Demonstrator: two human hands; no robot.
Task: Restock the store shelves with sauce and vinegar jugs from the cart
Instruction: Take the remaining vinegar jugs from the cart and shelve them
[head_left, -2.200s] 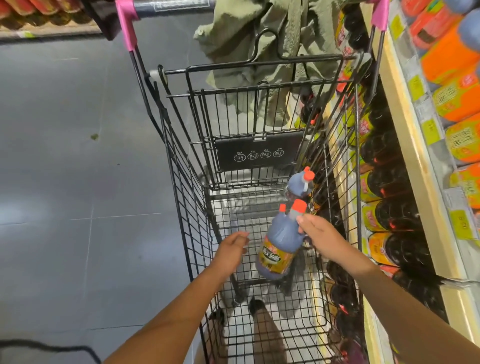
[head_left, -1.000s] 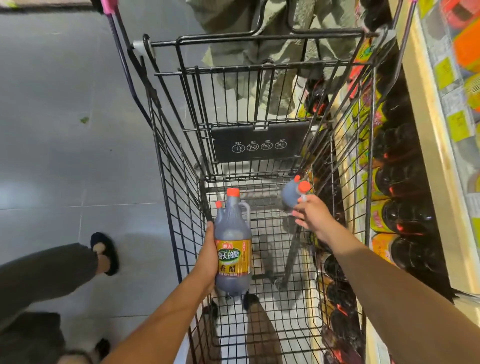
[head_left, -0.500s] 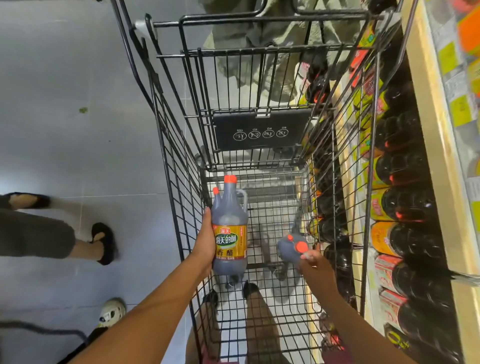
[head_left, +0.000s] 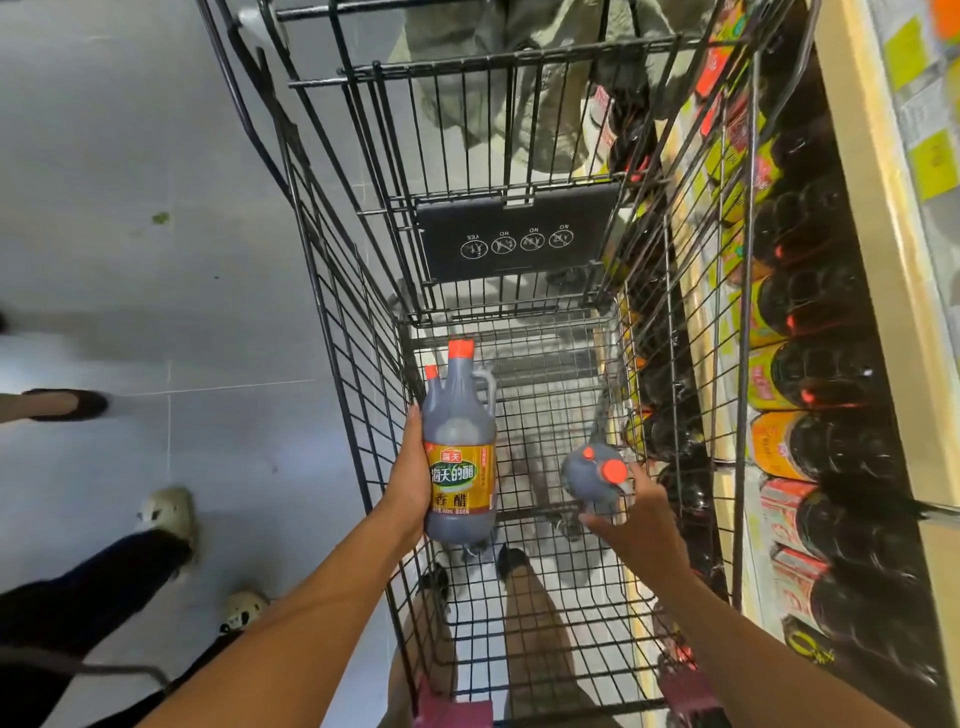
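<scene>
floor (head_left: 156, 156): grey tiles; small green speck (head_left: 161, 218) on it
bystanders: pale shoes (head_left: 169, 514) and a dark shoe (head_left: 67, 404) at left
cloth (head_left: 498, 83): olive, beyond the far end

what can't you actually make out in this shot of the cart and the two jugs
- Head view: label of the jug in the right hand is unseen; the jug points its caps at the camera.
- Left hand: fingers hidden behind its jug.
- Shelf price tags: blurred, unreadable.
- Shelf bottles: partly screened by the cart wire; brands unclear.
</scene>
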